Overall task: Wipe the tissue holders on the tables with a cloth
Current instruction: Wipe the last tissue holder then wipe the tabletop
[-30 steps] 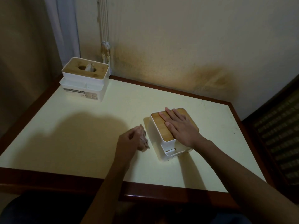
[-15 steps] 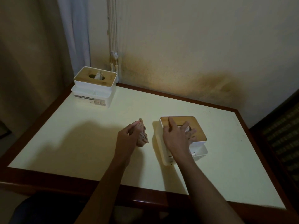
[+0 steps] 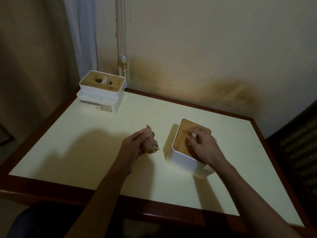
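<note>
On the pale yellow table with a dark wood rim [image 3: 51, 121], the left hand [image 3: 133, 148] curls its fingers round a crumpled brown cloth [image 3: 151, 140], just left of a white tissue holder with a wooden lid [image 3: 181, 158]. The right hand [image 3: 204, 146] rests on that lid with bent fingers pinching a small white bit. Another white tissue holder with a wooden lid [image 3: 102, 94] stands well apart in the far left corner, by the stained cream wall [image 3: 205, 48]

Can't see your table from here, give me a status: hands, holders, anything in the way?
Left hand grips cloth, off the table. Right hand on near tissue holder, fingers pinching at its tissue. Far tissue holder untouched. Nothing between.
</note>
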### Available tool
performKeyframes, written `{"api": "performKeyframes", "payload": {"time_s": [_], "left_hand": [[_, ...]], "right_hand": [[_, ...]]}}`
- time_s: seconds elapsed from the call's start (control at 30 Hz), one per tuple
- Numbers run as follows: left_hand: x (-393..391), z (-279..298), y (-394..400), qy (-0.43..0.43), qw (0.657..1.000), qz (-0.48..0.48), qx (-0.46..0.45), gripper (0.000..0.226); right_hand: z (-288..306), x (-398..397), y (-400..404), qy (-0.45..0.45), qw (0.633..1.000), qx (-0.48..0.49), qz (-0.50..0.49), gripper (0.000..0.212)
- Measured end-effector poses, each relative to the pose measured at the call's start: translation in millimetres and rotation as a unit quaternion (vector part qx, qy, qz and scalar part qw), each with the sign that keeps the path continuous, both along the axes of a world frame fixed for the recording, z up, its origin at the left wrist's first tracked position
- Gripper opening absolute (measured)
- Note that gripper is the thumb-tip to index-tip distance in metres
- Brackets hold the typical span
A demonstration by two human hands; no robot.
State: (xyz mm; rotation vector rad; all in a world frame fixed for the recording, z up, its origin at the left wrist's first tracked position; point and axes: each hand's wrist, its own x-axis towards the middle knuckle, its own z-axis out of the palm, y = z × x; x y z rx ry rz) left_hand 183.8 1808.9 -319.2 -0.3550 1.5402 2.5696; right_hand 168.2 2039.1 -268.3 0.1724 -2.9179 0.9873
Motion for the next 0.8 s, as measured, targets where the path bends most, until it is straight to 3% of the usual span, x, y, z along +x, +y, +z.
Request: {"api": "performKeyframes", "payload": {"time_s": [0.1, 0.2, 0.27, 0.4, 0.53, 0.7, 0.8], "left_hand": [[-2, -2, 5, -0.002, 1.000, 0.002, 0.019, 0.026], [-3, -4, 11, 0.001, 0.999, -0.010, 0.040, 0.026], [-5, -7, 13, 0.006, 0.999, -0.020, 0.027, 0.028], [-7, -8, 18, 0.013, 1.000, -0.004, -0.005, 0.026], [-7, -9, 27, 0.024, 0.999, 0.004, -0.046, 0.018], [-14, -12, 44, 0.040, 0.992, 0.030, -0.116, 0.025], [-20, -12, 57, 0.081, 0.974, 0.061, -0.201, 0.037]], "right_hand": [[-13, 1, -13, -0.034, 0.997, 0.012, -0.063, 0.047], [-27, 1, -18, -0.044, 0.991, 0.119, -0.048, 0.054], [-28, 2, -15, -0.041, 0.990, 0.133, -0.023, 0.054], [-15, -4, 11, -0.053, 0.997, 0.029, 0.054, 0.037], [3, -8, 27, -0.108, 0.986, -0.117, 0.047, 0.026], [-16, -7, 23, -0.040, 0.994, 0.029, 0.101, 0.039], [-19, -7, 25, -0.037, 0.994, 0.021, 0.096, 0.040]]}}
